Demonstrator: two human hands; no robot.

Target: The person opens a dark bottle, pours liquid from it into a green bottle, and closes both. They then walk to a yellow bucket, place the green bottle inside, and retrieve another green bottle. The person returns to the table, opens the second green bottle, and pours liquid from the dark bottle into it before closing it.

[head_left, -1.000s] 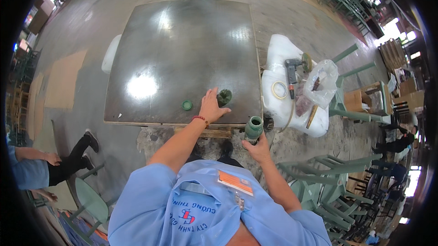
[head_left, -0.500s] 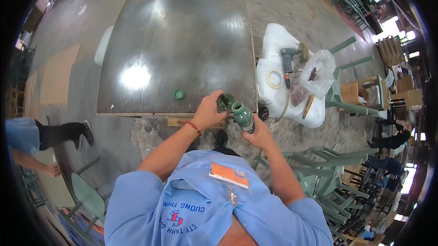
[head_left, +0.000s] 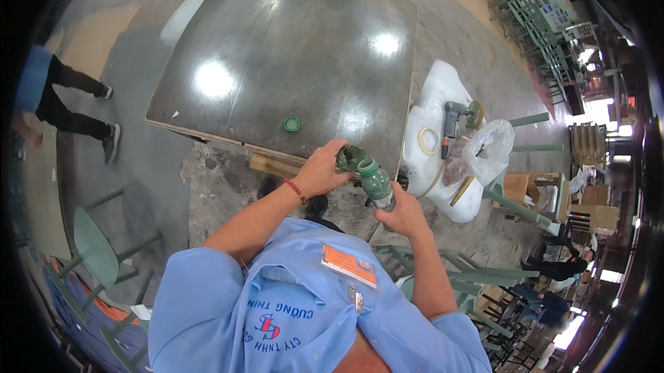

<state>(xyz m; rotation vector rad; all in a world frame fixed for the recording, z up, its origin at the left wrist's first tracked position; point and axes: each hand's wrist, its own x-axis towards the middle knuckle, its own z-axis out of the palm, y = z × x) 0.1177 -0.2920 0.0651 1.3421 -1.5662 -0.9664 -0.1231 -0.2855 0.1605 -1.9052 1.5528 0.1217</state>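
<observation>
My left hand (head_left: pixel 324 171) grips a small cup (head_left: pixel 351 157) stained dark green inside, just past the near edge of the dark table (head_left: pixel 290 55). In my right hand (head_left: pixel 407 214) is a clear plastic bottle (head_left: pixel 376 185) coated with green, uncapped and tilted. Its mouth is right beside the cup's rim; whether they touch I cannot tell, nor whether liquid is flowing. A round green lid (head_left: pixel 292 124) lies on the tabletop near my left hand.
Right of the table, a white-wrapped surface (head_left: pixel 456 200) bears a power tool (head_left: pixel 453 118) with a round pad, a tape roll (head_left: pixel 429 140) and a plastic bag (head_left: pixel 490 148). Green chairs (head_left: pixel 97 245) stand on both sides. A person (head_left: pixel 69 96) in blue walks at the left.
My view has turned, so the table appears rotated and farther up. The cup and bottle remain held close together. The person at the left has moved farther up in view.
</observation>
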